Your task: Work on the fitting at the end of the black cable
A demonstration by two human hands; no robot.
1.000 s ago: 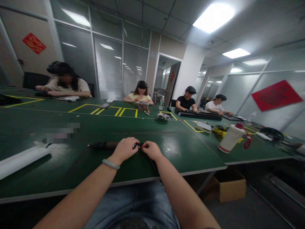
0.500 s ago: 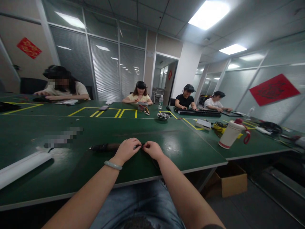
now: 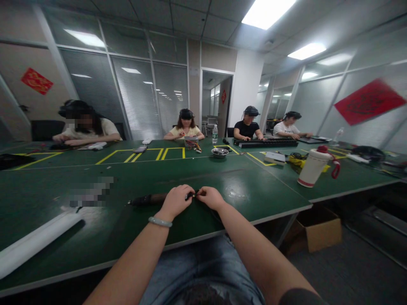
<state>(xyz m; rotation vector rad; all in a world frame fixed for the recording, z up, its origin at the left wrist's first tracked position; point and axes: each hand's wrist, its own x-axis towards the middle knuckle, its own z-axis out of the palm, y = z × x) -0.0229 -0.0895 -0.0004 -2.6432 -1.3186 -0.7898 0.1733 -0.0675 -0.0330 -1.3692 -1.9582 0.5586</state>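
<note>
A dark electric screwdriver (image 3: 151,199) lies near the table's front, its thin metal tip pointing left. Over its rear end my left hand (image 3: 179,201) is closed, fingers round the black end. My right hand (image 3: 210,197) pinches a small black cable plug (image 3: 196,194) just right of that end. A small bright spot shows between the two hands; whether plug and screwdriver touch I cannot tell. A dark cable runs beneath my right wrist. The pinched parts are mostly covered by my fingers.
The green table (image 3: 127,237) has a white long box-like object (image 3: 38,243) at left. Farther off are a metal bowl (image 3: 219,153), a water bottle (image 3: 215,134), and a white tumbler (image 3: 313,168) at right. Several people sit working across the table. A cardboard box (image 3: 324,234) stands below.
The view has shifted slightly, so the scene sits a little lower. My hands stay close together at the screwdriver's rear end, with a small bright spot now visible between them.
</note>
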